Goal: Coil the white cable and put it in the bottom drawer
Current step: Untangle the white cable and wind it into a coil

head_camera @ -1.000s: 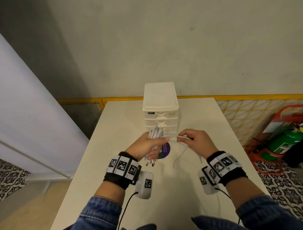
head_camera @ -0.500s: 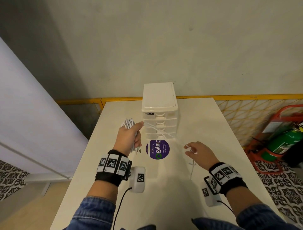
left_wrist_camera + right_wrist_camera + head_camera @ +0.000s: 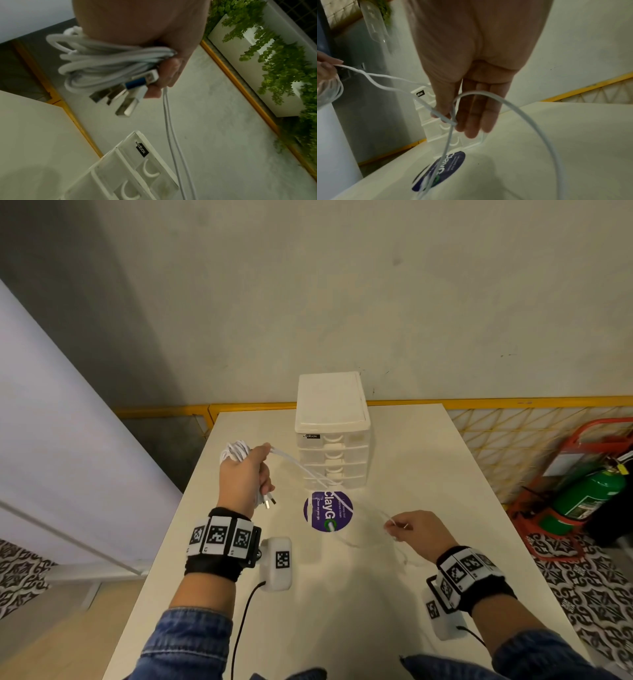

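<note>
Holding a bundle of coiled white cable in a closed left hand, raised above the left side of a cream table; fingers wrapped tight round the loops, with several metal USB plugs poking out below the fist. Trailing from that fist, two loose strands slant down to the right, crossing in front of a small white plastic drawer unit — all drawers closed, the bottom drawer included. Pinching the far stretch of the same cable between thumb and fingertips of the right hand, low over the table near its right side; other fingers fairly straight and pointing down, seen from the right wrist view. Looping beyond that pinch, a slack arc of cable curves back toward the table. Lying flat on the table just in front of the drawers, a round purple sticker with white lettering. Standing on the floor off to the right, a green fire extinguisher in a red stand.
</note>
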